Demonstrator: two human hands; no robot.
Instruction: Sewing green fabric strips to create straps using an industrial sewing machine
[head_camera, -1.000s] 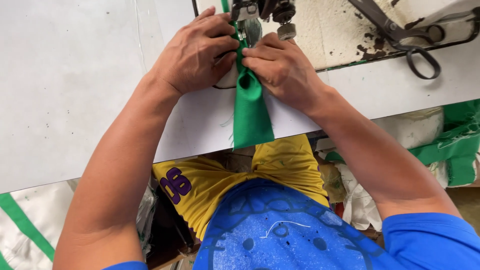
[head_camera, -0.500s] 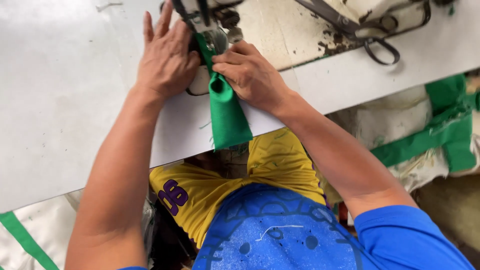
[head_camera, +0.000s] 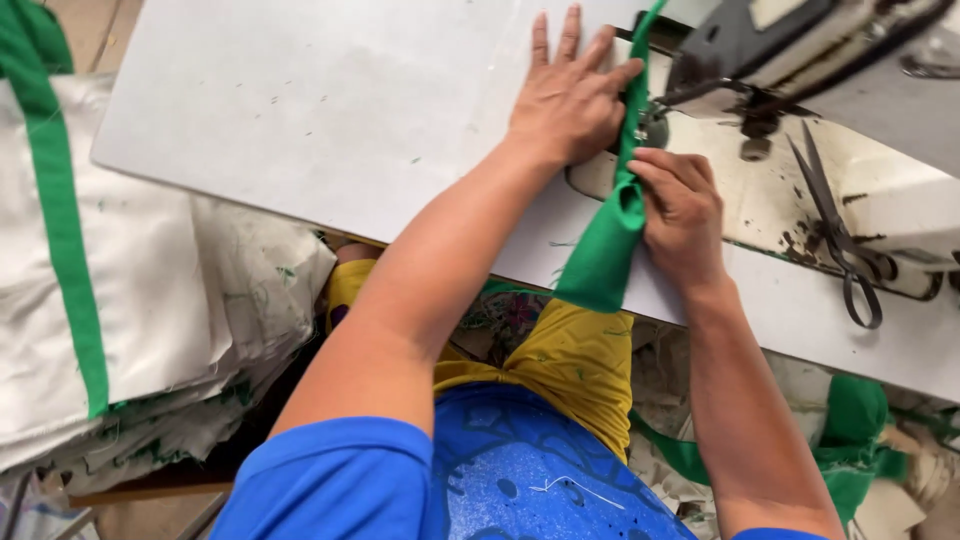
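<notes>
Green strip (head_camera: 610, 240) pinched by right hand (head_camera: 685, 215), left hand (head_camera: 570, 100) flat, near table edge (head_camera: 300, 205)

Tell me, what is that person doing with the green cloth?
A person in a blue shirt sits at a white sewing table, guiding a folded green fabric strip toward the needle of a grey sewing machine. The left hand lies flat on the table, pressing beside the strip. The right hand pinches the strip's fold. Black metal scissors lie on the machine bed, and a pile of white cloth with green trim sits to the left.
</notes>
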